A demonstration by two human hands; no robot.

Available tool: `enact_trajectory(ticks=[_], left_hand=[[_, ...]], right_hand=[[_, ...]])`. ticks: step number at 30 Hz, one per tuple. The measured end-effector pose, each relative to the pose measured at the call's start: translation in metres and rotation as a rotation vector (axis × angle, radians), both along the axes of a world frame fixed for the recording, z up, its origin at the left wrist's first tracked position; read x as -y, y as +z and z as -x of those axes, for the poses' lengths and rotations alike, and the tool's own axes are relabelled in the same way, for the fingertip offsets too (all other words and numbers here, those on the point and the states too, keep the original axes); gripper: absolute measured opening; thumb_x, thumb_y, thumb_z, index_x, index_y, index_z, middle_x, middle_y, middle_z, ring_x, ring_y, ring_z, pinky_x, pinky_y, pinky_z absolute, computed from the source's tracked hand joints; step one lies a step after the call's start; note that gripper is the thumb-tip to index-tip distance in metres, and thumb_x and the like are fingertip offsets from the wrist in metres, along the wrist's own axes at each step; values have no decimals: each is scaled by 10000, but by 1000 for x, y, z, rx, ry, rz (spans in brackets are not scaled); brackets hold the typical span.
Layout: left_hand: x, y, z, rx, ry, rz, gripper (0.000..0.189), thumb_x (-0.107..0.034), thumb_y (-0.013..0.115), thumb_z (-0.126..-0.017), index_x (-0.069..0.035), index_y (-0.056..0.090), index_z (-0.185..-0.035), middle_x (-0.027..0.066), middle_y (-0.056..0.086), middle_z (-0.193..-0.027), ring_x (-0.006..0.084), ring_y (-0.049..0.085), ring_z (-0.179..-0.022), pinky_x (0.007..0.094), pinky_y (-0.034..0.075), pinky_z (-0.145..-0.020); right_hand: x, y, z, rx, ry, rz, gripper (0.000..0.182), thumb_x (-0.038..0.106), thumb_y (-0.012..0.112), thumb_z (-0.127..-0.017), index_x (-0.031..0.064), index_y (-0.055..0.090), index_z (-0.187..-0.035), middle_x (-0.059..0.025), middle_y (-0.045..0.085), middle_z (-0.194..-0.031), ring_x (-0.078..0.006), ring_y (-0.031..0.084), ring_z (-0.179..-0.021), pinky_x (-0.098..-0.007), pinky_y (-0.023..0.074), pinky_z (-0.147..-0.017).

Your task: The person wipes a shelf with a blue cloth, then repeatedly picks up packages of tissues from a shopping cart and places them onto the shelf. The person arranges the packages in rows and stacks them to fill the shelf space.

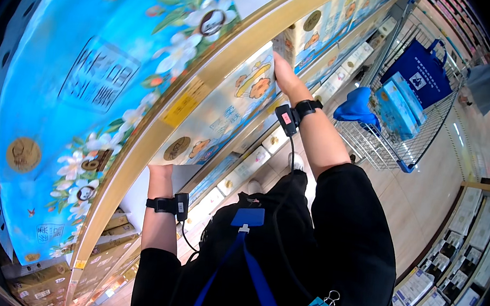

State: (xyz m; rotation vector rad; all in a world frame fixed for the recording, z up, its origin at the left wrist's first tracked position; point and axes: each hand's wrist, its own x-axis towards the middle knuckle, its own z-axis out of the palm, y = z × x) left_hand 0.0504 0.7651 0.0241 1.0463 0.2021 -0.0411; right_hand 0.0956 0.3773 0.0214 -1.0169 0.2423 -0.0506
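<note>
A large cream tissue pack (226,119) with cartoon biscuit prints and a blue lower edge is on the shelf level under a gold shelf edge (219,60). My right hand (283,74) grips its far end, fingers hidden behind the pack. Only the base of my left hand (160,171) shows at the near end; the rest is covered by the pack. Farther along the same level stand similar tissue packs (315,39). Large blue flower-printed tissue packs (85,91) fill the shelf above. A yellow price tag (182,108) is fixed on the gold edge.
On the right is a wire shopping cart (431,132) holding a dark blue bag (420,66), blue tissue packs (400,106) and a blue cloth-like item (353,106). Lower shelves carry white boxes (244,162). A person (483,84) stands beyond the cart. Another stocked shelf (443,272) is at lower right.
</note>
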Motion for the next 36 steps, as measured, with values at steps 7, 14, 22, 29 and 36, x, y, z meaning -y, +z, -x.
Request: enact_trajectory(ticks=[7, 14, 22, 29, 36], left_hand=[[11, -13, -16, -63, 23, -45, 541, -472, 401, -972, -70, 516, -1316, 121, 585, -1285, 293, 580, -1149, 453, 486, -967], [6, -41, -23, -129, 92, -119, 553, -496, 405, -958, -73, 547, -1286, 131, 601, -1260, 303, 586, -1136, 479, 488, -973], [34, -41, -23, -89, 84, -173, 567, -501, 403, -959, -69, 527, -1304, 129, 586, -1282, 301, 573, -1158, 466, 474, -995], [27, -38, -21, -23, 46, -111, 573, -501, 403, -960, -67, 514, -1317, 130, 575, -1297, 299, 563, -1172, 461, 466, -1006], [75, -19, 19, -23, 204, -617, 465, -405, 480, -967, -64, 494, -1283, 86, 599, -1198, 213, 576, -1114, 375, 479, -927]], right_hand=[[48, -33, 3, -14, 36, 542, 648, 511, 337, -1004, -43, 557, -1257, -221, 617, -1218, -330, 586, -1115, -380, 422, -975], [91, -35, 50, 44, 29, 846, 475, 406, 448, -987, 14, 583, -1220, -256, 663, -936, -413, 627, -940, -408, 492, -826], [110, -28, 51, 70, 49, 914, 314, 264, 521, -940, 54, 614, -1154, -216, 643, -768, -407, 623, -749, -456, 502, -670], [114, -53, 51, 47, 56, 902, 297, 266, 552, -912, 46, 644, -1089, -215, 654, -792, -404, 636, -778, -450, 507, -706], [140, -80, 93, -155, 31, 658, 298, 230, 530, -935, -27, 670, -989, -159, 691, -779, -248, 667, -658, -356, 527, -658]])
